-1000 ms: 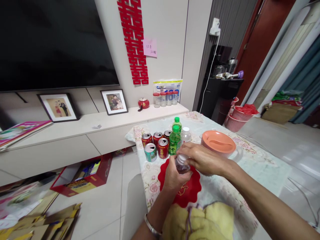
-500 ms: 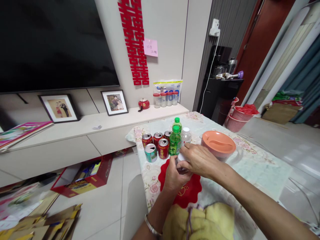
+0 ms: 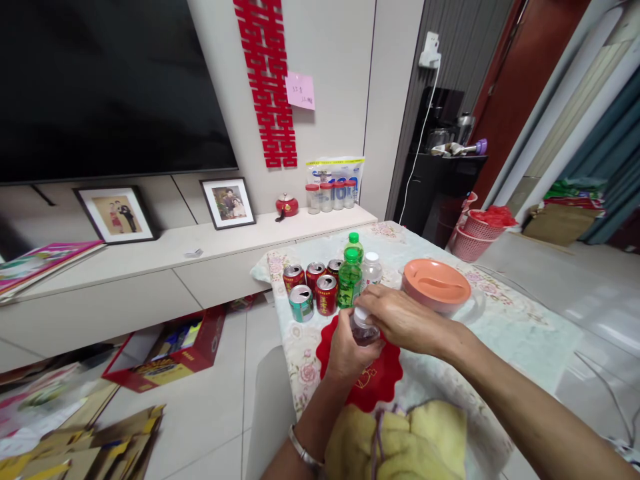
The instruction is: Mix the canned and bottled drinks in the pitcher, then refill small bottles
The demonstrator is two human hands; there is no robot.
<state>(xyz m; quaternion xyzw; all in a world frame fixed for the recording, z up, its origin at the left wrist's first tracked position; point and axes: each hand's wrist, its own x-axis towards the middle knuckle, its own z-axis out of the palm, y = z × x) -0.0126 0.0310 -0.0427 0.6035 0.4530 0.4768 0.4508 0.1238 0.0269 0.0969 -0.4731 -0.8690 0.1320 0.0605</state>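
My left hand (image 3: 346,355) is wrapped round a small clear bottle (image 3: 366,331) above a red scalloped mat (image 3: 370,387). The fingers of my right hand (image 3: 407,319) close over the bottle's white cap (image 3: 361,315) from above and the right. Just beyond the hands stand a green bottle (image 3: 350,281), a second one behind it (image 3: 354,240), and a clear bottle with a white cap (image 3: 372,269). Several opened drink cans are grouped to the left, a red can (image 3: 327,297) and a teal can (image 3: 301,305) in front.
A pitcher with an orange lid (image 3: 437,283) stands right of my hands on the flowered tablecloth (image 3: 520,333). A yellow cloth (image 3: 400,443) lies at the near edge. Behind the table, a low cabinet (image 3: 240,243) holds red-lidded jars (image 3: 326,198) and picture frames.
My right hand has shifted slightly on the cap, and more of the cap and bottle shows between my hands. My left hand keeps its hold. The view has tilted a little.
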